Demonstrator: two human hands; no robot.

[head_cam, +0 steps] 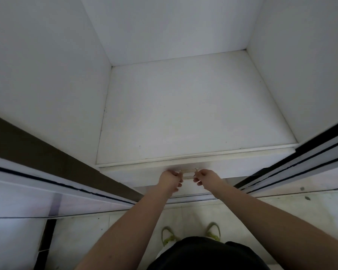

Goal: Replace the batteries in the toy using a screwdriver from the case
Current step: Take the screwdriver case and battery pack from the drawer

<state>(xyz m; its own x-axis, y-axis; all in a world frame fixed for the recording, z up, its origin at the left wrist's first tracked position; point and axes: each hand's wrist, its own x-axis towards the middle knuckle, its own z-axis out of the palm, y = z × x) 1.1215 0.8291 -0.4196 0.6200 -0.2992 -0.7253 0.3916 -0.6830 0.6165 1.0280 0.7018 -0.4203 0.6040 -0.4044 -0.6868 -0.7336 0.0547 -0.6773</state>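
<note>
A white drawer front (141,170) sits under a bare white shelf (193,110) inside a white wardrobe. In its middle is a pale bar handle (188,173). My left hand (169,179) grips the handle's left end with curled fingers. My right hand (206,177) grips its right end the same way. The drawer looks closed, and its inside is hidden. No toy, batteries, screwdriver or case is in view.
White side walls (47,84) close in the shelf on both sides. Dark sliding-door tracks (293,166) run along the left and right. Pale floor tiles (281,209) lie below, with my two shoes (213,229) near the drawer.
</note>
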